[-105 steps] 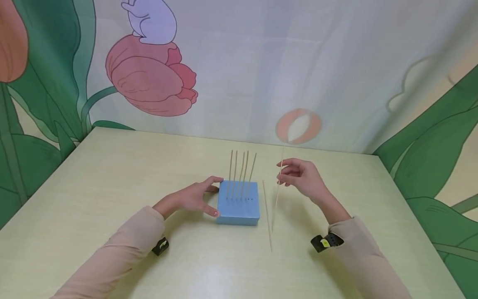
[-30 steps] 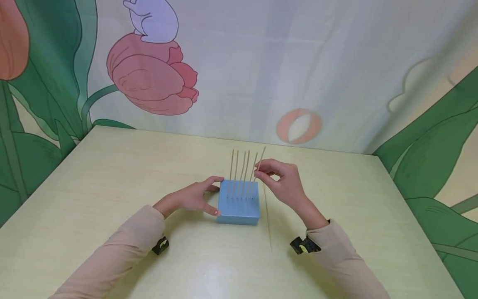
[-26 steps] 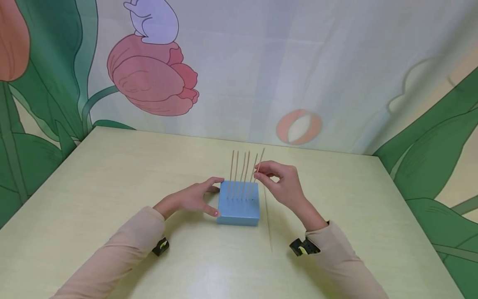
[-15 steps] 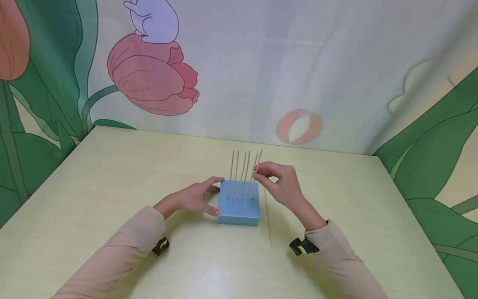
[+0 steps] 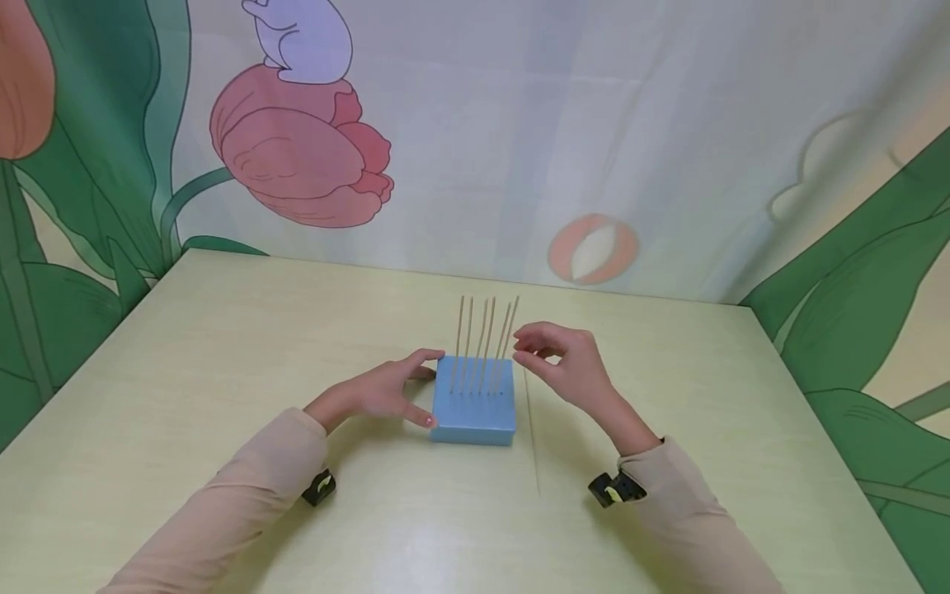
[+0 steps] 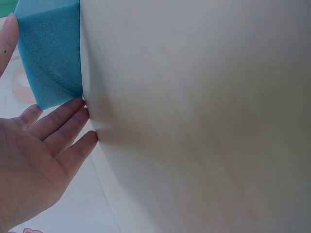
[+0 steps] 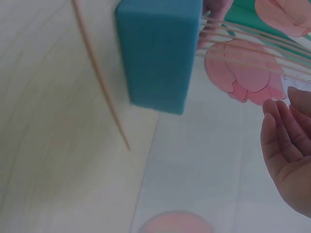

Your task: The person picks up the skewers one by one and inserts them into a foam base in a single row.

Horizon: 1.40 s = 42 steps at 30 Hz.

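Observation:
In the head view a blue foam block [image 5: 475,419] lies on the table with several thin wooden sticks [image 5: 469,338] upright in a row of holes. The rightmost stick [image 5: 512,322] leans right; one bare hole shows near it. My left hand [image 5: 380,391] holds the block's left side, thumb at the front corner and index finger at the back corner. In the left wrist view the other fingers [image 6: 60,128] rest beside its lower edge. My right hand [image 5: 567,363] hovers just right of the sticks, fingers loosely bent and holding nothing. A loose stick [image 7: 99,75] lies right of the block.
The pale wooden table [image 5: 245,346] reaches back to a hanging curtain [image 5: 475,165] printed with tulips and a rabbit. Black bands [image 5: 319,487] sit at both wrists below beige sleeves [image 5: 245,487].
My right hand picked up a stick's place from the table side to the block, set the stick in a hole, then let it go and drew slightly right. My left hand stayed put.

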{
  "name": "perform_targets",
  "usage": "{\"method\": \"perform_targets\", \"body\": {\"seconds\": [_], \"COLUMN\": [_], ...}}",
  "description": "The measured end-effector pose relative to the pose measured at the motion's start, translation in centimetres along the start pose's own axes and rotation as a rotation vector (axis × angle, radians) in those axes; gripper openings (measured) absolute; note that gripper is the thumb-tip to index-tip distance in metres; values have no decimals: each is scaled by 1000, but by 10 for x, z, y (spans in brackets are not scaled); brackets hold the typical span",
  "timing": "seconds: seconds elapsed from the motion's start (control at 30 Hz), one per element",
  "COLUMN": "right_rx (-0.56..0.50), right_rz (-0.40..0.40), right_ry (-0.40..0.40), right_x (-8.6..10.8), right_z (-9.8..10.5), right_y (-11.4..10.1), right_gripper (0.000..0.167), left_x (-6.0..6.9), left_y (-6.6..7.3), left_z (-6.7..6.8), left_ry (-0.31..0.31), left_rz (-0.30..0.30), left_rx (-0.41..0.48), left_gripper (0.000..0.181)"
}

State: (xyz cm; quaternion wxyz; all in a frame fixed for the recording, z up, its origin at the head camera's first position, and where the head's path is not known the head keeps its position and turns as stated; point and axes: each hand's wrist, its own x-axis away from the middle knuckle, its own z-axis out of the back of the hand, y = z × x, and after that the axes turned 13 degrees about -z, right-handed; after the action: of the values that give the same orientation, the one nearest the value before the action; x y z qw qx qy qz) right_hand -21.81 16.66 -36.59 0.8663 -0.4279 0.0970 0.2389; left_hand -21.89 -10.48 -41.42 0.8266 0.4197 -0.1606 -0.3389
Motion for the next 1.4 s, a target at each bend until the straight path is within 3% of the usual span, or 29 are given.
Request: {"method": "perform_targets", "body": {"seconds": [0.17,0.3,0.63,0.97,1.1,1.4], "right_rx": [27,38,78,-10,46,179], "right_rz": [-159,-240,-306,-461,-463,-378], "right_ry": [-72,-121,-210,-447,-485,-488], "right_x": [-2,-4,-11,-18,-20,-21], "right_z": [5,6,7,1,-3,-9], "right_y": [15,28,53,82,89,97], "right_gripper": [22,28,38,67,77,86], "left_x": [0,0,-1,-1,-1,-2], "left_y": [0,0,1,0,-1,2], "left_z": [0,1,2,2,2,2], "left_ry": [1,-1,-5,-3,-1,-4], "left_rz": [2,-2,11,7,7,14], "left_rx": [2,0,-13,-7,-5,-14], "left_gripper": [95,95,97,97,97,96]}}
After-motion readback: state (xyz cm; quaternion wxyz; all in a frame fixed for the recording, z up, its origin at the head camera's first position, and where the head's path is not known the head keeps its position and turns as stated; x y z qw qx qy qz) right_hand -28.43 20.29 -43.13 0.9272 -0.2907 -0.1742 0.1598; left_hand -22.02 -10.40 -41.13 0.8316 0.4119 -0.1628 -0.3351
